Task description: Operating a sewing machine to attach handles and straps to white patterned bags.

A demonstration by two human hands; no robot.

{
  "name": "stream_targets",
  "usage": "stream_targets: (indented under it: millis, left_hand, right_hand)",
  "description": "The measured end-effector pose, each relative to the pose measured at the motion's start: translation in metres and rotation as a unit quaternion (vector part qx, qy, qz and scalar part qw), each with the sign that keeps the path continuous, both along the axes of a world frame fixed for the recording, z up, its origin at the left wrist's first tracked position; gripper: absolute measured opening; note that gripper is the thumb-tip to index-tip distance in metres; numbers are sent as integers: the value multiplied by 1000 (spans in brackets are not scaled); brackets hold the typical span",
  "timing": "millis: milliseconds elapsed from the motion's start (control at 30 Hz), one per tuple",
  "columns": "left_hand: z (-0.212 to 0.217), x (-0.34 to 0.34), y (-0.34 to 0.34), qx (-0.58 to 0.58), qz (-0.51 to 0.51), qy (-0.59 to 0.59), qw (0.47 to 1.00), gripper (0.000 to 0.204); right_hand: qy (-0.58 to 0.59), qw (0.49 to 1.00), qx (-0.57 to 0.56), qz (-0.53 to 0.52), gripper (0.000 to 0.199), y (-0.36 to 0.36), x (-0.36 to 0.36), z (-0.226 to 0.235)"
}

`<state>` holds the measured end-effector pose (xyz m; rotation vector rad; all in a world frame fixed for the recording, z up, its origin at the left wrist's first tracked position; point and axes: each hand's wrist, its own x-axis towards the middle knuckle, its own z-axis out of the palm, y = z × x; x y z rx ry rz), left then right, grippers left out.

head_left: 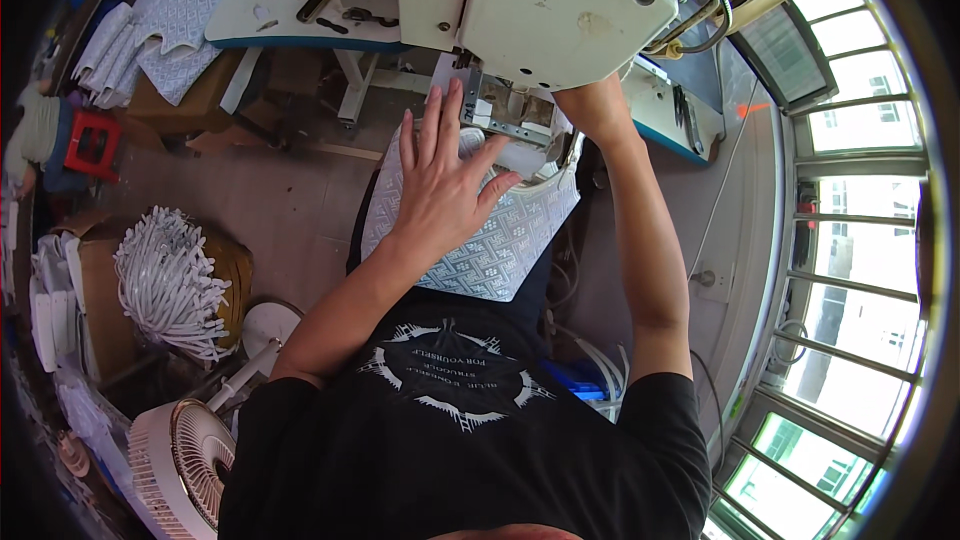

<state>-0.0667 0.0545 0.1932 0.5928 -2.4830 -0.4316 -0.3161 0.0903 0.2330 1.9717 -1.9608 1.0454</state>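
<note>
Window light falls across the sewing machine (560, 0). Left hand (445, 185) lies flat, fingers spread, pinning the patterned grey fabric (490, 245) taut beneath it; right hand (590, 105) reaches behind the machine, its grip hidden.

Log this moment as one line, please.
left hand flat on patterned fabric panel | right hand under sewing machine, grip hidden

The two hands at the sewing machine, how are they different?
The left hand lies flat with fingers spread on the patterned grey fabric piece; the right hand is mostly hidden under the white sewing machine. The left is fully in view; the right's fingers cannot be seen. Both reach toward the needle area.
</note>
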Motion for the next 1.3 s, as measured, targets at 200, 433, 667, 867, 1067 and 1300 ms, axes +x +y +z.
stream_targets:
  millis: [200,433,667,867,1067,1300]
  left_hand:
    - [-2,-2,-1,6,3,3,1000,43]
    - [0,-9,-5,8,0,-8,1000,43]
    - [-4,-15,-4,-10,24,19,999,44]
    - [-3,-17,-3,-13,26,3,1000,48]
    - [0,-22,2,-5,40,-10,999,50]
    - [-4,-24,1,-22,31,-20,999,47]
  right_hand:
    - [-23,998,44,-33,23,10,4,3]
    - [-43,993,94,-61,27,17,4,-4]
    - [-123,987,76,-63,28,19,3,-7]
    - [-114,989,80,-52,28,20,4,-5]
    - [-5,999,46,-18,30,17,2,0]
    - [10,987,156,-47,30,9,14,12]
